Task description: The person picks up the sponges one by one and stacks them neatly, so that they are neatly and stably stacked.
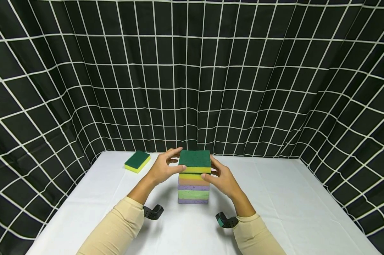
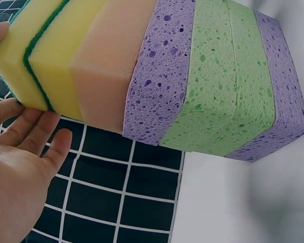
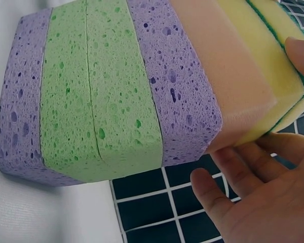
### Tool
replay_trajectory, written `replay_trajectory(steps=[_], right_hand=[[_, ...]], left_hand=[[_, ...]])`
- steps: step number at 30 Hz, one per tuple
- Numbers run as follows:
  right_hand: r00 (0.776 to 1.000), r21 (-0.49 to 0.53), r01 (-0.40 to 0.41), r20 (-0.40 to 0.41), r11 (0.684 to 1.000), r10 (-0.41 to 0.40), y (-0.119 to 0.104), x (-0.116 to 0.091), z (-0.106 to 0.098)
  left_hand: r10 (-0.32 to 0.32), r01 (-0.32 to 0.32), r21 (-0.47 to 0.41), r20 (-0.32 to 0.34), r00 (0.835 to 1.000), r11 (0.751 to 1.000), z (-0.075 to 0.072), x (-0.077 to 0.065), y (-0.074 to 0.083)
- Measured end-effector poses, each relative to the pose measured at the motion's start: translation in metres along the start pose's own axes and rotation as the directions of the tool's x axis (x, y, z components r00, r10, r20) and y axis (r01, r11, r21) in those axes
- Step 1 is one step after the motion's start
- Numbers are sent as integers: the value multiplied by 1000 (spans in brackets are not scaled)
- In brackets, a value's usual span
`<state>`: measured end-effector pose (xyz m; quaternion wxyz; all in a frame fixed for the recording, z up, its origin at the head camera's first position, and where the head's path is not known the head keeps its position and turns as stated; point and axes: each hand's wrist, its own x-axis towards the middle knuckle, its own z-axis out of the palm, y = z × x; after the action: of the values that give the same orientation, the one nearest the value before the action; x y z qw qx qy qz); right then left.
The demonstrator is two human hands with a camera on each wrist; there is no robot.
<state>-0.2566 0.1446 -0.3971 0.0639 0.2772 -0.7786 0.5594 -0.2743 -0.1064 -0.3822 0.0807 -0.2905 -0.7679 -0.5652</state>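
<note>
A stack of sponges (image 1: 193, 194) stands on the white table. From the bottom it runs purple (image 2: 283, 71), green (image 2: 228, 76), purple (image 3: 177, 86), peach (image 3: 233, 66), then two yellow sponges with dark green scouring pads. My left hand (image 1: 163, 168) holds the top yellow-and-green sponge (image 1: 195, 158) at its left, thumb on the near left corner and fingers along the side. On the opposite side, my right hand (image 1: 222, 177) grips around the upper sponges. Its thumb presses the near face by the lower yellow sponge's (image 3: 258, 40) pad, and its fingers reach along the right side.
Another yellow-and-green sponge (image 1: 137, 161) lies pad up at the back left of the white table (image 1: 294, 205). A black curtain with a white grid (image 1: 192, 78) surrounds the table at the back and sides. Black wrist cameras (image 1: 153, 212) hang below both forearms.
</note>
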Motion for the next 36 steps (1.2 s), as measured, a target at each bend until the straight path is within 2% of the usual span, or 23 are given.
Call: replay_trajectory(steps=[5,8,14,18,21,23,26,31,36], right_hand=[[1000,-2,-17,17,1000,17,-23,-5,-3],[1000,8,-15,25,1000,15,-24,-6,-6],[998,77,59,8,995,-60,2,0,-15],[994,67,111,-20,992,-109,1,8,-18],[992,50,123,-31,991,-121,-15,11,-19],[992,50,126,-31,991,-125,-27,11,-18],[991,47,131,-25,990,-130,-42,11,-17],[993,17,118,-25,993,-118,-48,13,-14],[994,22,110,-17,994,-110,-48,14,-11]], left_hand=[[-10,10,2,0,1000,1000,0,0,1],[-16,16,-14,1,1000,1000,0,0,2],[-53,54,-28,16,998,998,-1,1,6],[-71,72,-25,26,997,997,-1,-3,25],[-70,71,-26,34,997,997,-2,-7,43],[-68,69,-20,42,997,997,-2,-7,46],[-72,72,-8,44,996,997,-2,-5,37],[-52,52,-15,23,998,999,0,0,11],[-38,38,-23,11,999,999,0,1,4]])
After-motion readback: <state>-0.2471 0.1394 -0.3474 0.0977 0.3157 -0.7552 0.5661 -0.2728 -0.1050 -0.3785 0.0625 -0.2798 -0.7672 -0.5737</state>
